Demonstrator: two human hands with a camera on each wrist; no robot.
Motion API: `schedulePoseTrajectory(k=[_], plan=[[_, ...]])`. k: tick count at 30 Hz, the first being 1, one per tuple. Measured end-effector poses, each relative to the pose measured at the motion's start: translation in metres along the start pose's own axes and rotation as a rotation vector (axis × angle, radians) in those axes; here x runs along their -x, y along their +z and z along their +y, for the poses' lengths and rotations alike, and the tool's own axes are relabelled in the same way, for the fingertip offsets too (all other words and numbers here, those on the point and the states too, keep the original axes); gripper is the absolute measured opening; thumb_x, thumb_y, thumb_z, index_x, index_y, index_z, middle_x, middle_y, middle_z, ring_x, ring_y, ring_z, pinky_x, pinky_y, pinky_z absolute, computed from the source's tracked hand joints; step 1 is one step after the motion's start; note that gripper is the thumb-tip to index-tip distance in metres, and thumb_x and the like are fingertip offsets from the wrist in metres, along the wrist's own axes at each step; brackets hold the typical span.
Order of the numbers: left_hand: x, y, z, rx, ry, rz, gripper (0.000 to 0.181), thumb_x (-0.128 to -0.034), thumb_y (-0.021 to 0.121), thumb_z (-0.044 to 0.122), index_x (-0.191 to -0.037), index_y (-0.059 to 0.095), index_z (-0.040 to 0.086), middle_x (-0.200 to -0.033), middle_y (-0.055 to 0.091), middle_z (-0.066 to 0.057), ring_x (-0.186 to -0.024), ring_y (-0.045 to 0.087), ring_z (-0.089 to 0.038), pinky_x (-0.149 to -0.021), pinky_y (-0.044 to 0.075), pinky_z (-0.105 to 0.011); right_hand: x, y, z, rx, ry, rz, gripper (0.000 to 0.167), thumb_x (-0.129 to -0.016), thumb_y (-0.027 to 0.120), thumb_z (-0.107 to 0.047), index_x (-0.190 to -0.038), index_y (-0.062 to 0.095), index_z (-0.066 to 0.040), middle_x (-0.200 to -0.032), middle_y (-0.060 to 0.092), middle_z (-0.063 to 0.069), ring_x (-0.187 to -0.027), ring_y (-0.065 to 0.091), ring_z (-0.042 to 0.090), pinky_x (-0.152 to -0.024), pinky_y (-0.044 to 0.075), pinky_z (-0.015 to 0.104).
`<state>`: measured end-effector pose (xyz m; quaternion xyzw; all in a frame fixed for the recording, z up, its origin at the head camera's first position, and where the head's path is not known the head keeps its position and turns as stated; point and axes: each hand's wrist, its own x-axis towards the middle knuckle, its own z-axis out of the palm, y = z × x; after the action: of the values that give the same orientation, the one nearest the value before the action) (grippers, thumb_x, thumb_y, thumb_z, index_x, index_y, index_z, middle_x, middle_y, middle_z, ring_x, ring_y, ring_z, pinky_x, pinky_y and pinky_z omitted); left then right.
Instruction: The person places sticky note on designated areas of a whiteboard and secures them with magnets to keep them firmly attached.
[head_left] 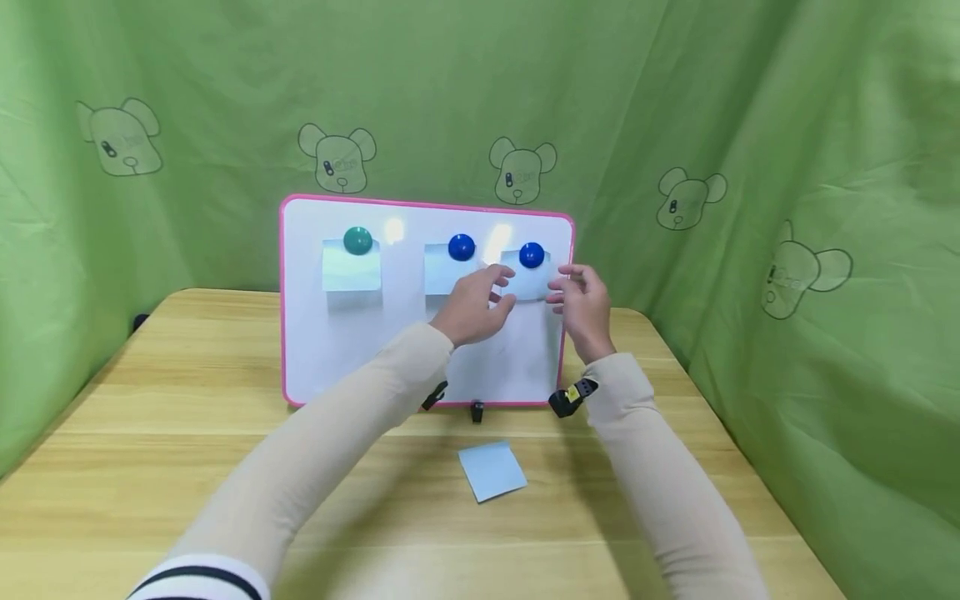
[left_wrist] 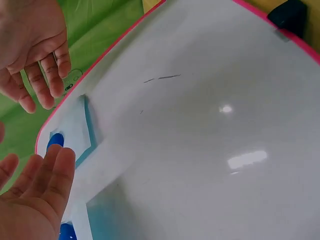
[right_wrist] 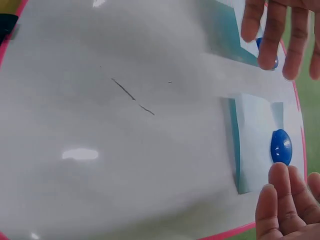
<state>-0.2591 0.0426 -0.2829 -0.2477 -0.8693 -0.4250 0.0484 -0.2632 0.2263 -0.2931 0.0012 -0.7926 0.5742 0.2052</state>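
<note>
A pink-framed whiteboard (head_left: 352, 350) stands on the table, bearing three light blue sticky notes. The left note (head_left: 351, 273) is under a green round magnet (head_left: 357, 241); the middle note (head_left: 442, 271) is under a blue magnet (head_left: 461, 247). At the right, another blue magnet (head_left: 532, 255) sits on the right note (head_left: 525, 283). My left hand (head_left: 476, 307) is in front of the board between the middle and right notes, fingers loosely bent, holding nothing. Just right of the right note, my right hand (head_left: 583, 310) has relaxed fingers with nothing in them, as the right wrist view also shows.
A loose blue sticky note (head_left: 492, 472) lies on the wooden table (head_left: 187, 467) in front of the board. A black clip (head_left: 477, 411) is at the board's lower edge. Green curtains (head_left: 450, 100) hang behind and at both sides.
</note>
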Motion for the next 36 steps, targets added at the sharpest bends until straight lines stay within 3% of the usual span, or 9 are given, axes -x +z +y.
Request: schedulePoseTrajectory(k=[4,13,18,24,27,31,36], plan=[[0.009,-0.003,-0.004,0.052,0.017,-0.029,0.043,-0.1022,0.043,0.03,-0.138,0.049,0.007,-0.131,0.057,-0.01,-0.113,0.058,-0.023,-0.093,0.05,-0.038,0.006,-0.009,0.002,-0.072,0.017,-0.071,0.036,-0.104,0.033,-0.017,-0.129,0.05,0.002,-0.117,0.061,0.022,-0.092,0.063,0.024,-0.083,0.053,0.036],[0.028,-0.002,-0.014,0.271,-0.056,-0.092,0.053,-0.1056,0.026,0.039,-0.133,0.053,0.004,-0.124,0.062,-0.012,-0.103,0.063,-0.022,-0.084,0.054,-0.033,0.022,-0.03,0.011,-0.268,0.1,-0.19,0.048,-0.105,0.024,-0.022,-0.128,0.049,0.012,-0.123,0.06,0.023,-0.097,0.066,0.021,-0.093,0.05,0.042],[0.039,-0.002,-0.021,0.235,-0.058,-0.108,0.054,-0.1059,0.025,0.039,-0.129,0.057,0.002,-0.12,0.064,-0.012,-0.104,0.063,-0.024,-0.087,0.053,-0.036,0.028,-0.041,0.02,-0.258,0.088,-0.213,0.055,-0.107,0.022,-0.031,-0.125,0.049,0.013,-0.119,0.062,0.02,-0.097,0.066,0.023,-0.089,0.052,0.034],[0.056,0.005,-0.034,0.104,-0.056,-0.167,0.054,-0.106,0.026,0.04,-0.123,0.062,0.003,-0.114,0.065,-0.011,-0.1,0.063,-0.022,-0.09,0.05,-0.039,0.036,-0.053,0.041,-0.107,0.082,-0.17,0.043,-0.106,0.036,-0.03,-0.113,0.055,0.007,-0.106,0.063,0.017,-0.086,0.066,0.016,-0.081,0.055,0.028],[0.063,0.011,-0.04,0.036,-0.008,-0.222,0.051,-0.106,0.031,0.037,-0.114,0.067,0.002,-0.111,0.068,-0.01,-0.1,0.063,-0.021,-0.091,0.05,-0.038,0.041,-0.063,0.054,0.026,0.068,-0.124,0.033,-0.103,0.048,-0.024,-0.109,0.057,0.006,-0.098,0.064,0.014,-0.078,0.065,0.011,-0.074,0.056,0.025],[0.072,0.017,-0.05,-0.075,0.061,-0.288,0.031,-0.1016,0.048,0.023,-0.098,0.072,0.004,-0.096,0.07,-0.004,-0.089,0.063,-0.018,-0.083,0.053,-0.033,0.051,-0.078,0.067,0.182,0.054,-0.094,0.031,-0.099,0.055,-0.022,-0.109,0.058,0.007,-0.097,0.063,0.017,-0.074,0.063,0.007,-0.072,0.056,0.025],[0.083,0.026,-0.062,-0.152,0.045,-0.361,0.011,-0.0941,0.061,0.014,-0.097,0.07,0.008,-0.091,0.067,0.003,-0.082,0.06,-0.012,-0.076,0.052,-0.027,0.064,-0.099,0.077,0.341,0.07,-0.109,0.036,-0.1,0.054,-0.028,-0.111,0.06,0.005,-0.104,0.061,0.023,-0.079,0.064,0.012,-0.07,0.054,0.023]])
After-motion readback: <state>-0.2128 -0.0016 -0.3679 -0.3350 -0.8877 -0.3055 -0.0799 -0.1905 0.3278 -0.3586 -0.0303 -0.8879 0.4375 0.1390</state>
